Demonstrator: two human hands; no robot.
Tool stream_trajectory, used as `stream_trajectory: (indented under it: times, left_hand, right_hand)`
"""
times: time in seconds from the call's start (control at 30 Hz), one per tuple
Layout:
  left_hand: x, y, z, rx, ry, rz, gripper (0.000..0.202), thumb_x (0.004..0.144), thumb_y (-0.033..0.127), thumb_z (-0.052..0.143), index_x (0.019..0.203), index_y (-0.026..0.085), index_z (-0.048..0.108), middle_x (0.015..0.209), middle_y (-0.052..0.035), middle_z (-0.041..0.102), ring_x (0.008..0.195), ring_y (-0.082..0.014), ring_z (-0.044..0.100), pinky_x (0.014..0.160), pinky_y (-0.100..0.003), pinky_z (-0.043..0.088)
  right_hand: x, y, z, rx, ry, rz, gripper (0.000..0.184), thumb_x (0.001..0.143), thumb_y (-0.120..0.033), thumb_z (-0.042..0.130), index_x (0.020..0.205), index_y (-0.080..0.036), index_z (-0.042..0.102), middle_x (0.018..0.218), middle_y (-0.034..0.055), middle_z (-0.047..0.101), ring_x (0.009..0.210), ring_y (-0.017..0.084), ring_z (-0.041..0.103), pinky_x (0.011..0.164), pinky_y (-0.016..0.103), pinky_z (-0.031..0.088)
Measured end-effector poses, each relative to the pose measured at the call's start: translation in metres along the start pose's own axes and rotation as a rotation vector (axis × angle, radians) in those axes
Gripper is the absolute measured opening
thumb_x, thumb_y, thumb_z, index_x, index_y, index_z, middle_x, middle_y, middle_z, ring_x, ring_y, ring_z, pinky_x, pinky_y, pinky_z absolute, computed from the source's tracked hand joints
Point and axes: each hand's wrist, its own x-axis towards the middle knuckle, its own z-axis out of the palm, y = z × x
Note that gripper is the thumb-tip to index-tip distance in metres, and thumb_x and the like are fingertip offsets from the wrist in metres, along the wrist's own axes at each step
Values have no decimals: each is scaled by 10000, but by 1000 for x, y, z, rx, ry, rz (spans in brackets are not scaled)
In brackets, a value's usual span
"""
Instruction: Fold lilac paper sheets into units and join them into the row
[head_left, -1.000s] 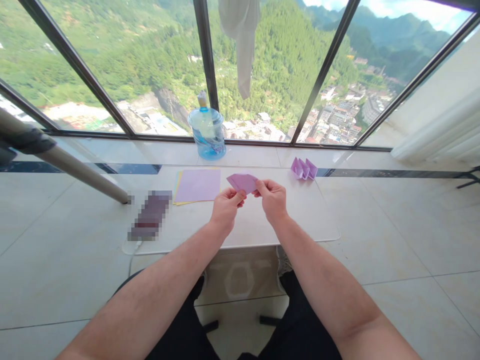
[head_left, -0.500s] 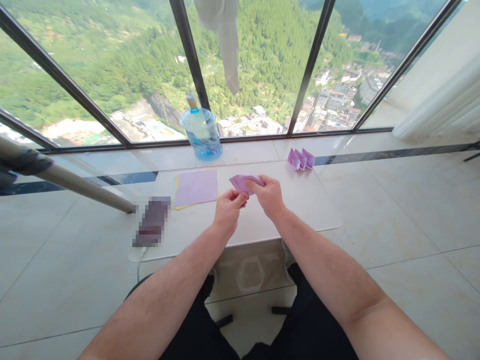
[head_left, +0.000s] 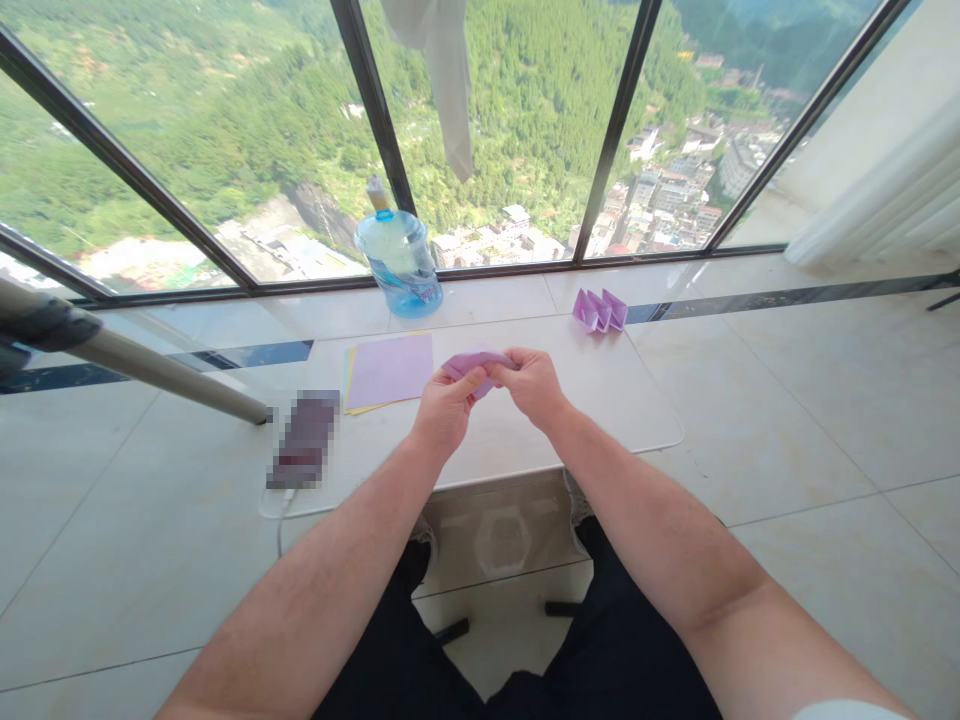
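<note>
A folded piece of purple paper is held up above the low white table. My left hand grips its left side, thumb on top. On the right side my right hand pinches it, the thumb close to the left thumb. Fingers cover part of the paper, so its exact folded shape is hidden. Left of my hands lies a stack of paper sheets, purple on top with yellow and blue edges showing. Several folded purple paper pieces stand in a row at the table's back right.
A blue water jug stands behind the table by the window. At the table's left lies a blurred-out dark device with a white cable. A pole slants in from the left. White curtains hang at the right.
My left hand has shifted left and up, taking a wider hold on the purple paper. The paper has turned and moved slightly left, with both thumbs now near its middle.
</note>
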Motion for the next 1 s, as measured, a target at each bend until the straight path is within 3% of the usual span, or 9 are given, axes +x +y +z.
stream_trajectory:
  times: [0.33, 0.5, 0.6, 0.7, 0.8, 1.0]
  left_hand:
    - [9, -4, -6, -57, 142, 73, 197, 551, 198, 884, 713, 165, 777, 725, -28, 740, 704, -144, 645, 694, -275, 484]
    - [12, -3, -8, -41, 144, 77, 211, 529, 204, 892, 705, 169, 782, 726, -28, 744, 702, -140, 648, 697, -269, 492]
    - [13, -2, -8, 3, 150, 118, 223, 532, 229, 900, 719, 177, 790, 746, -32, 754, 727, -154, 663, 741, -289, 508]
    - [13, -1, -9, 125, 114, 174, 234, 572, 272, 900, 759, 173, 802, 768, -43, 762, 744, -170, 669, 771, -315, 519]
    - [11, 1, -11, 270, 80, 214, 239, 605, 323, 895, 757, 165, 799, 737, -39, 747, 709, -170, 654, 722, -317, 516]
    - [7, 8, -11, 478, 98, 234, 245, 597, 345, 902, 707, 160, 787, 655, -23, 706, 629, -151, 601, 610, -290, 474]
  right_hand:
    - [-2, 2, 6, -122, -7, 13, 297, 709, -418, 728, 606, -173, 594, 533, -63, 460, 542, 87, 367, 498, 250, 275]
    - [-1, 4, 6, -188, -10, -4, 265, 741, -403, 713, 643, -174, 621, 545, -61, 481, 538, 92, 400, 505, 252, 315]
    - [-1, -1, 3, -199, 28, -132, 178, 734, -333, 729, 821, -181, 695, 729, -19, 647, 654, 126, 546, 597, 263, 436]
    - [-2, -9, -3, -283, 68, -345, 180, 747, -261, 721, 917, -203, 711, 899, 19, 702, 797, 158, 616, 730, 300, 508]
    - [-2, -14, -8, -421, 46, -470, 82, 771, -217, 701, 853, -222, 707, 854, 18, 689, 827, 175, 612, 795, 329, 514]
    - [1, -13, -15, -480, -9, -532, 81, 767, -160, 689, 815, -226, 688, 828, 7, 675, 801, 170, 604, 787, 321, 507]
